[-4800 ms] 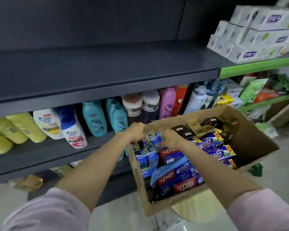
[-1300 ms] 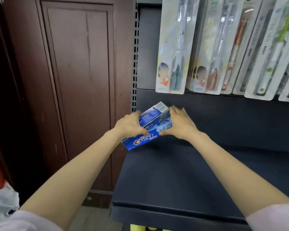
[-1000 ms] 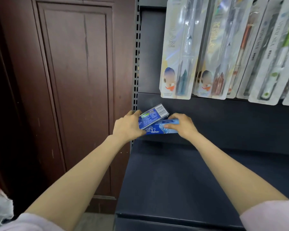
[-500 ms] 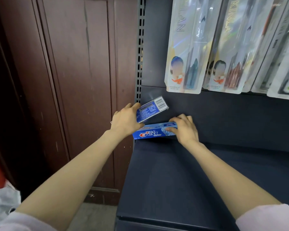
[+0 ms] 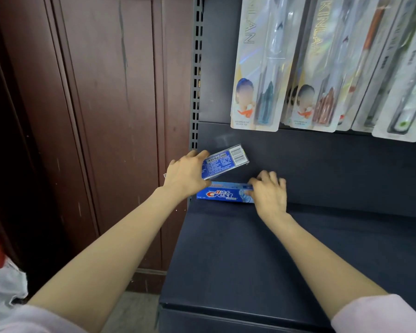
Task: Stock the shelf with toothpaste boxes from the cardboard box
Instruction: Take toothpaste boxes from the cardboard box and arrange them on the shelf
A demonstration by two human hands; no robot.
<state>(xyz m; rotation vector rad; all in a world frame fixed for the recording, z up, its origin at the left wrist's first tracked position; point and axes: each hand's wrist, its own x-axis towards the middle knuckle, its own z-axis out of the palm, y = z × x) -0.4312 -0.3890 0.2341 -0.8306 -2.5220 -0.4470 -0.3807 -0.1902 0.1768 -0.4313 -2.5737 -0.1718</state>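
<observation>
A blue Crest toothpaste box (image 5: 222,194) lies on its long side at the back left corner of the dark shelf (image 5: 238,255), against the back panel. My right hand (image 5: 269,192) rests on its right end with fingers curled over it. My left hand (image 5: 186,175) holds a second blue toothpaste box (image 5: 226,162) tilted above the first, its barcode end up and to the right. The cardboard box is out of view.
Packaged toothbrushes (image 5: 257,68) hang in a row above the shelf's back panel. A slotted metal upright (image 5: 197,73) marks the shelf's left edge, beside a dark red wooden door (image 5: 106,116). A white bag (image 5: 3,284) lies at the lower left.
Earlier both hands were in the cardboard box. Since then they carried two boxes to this shelf; one has been laid flat against the back and the other lifted apart above it.
</observation>
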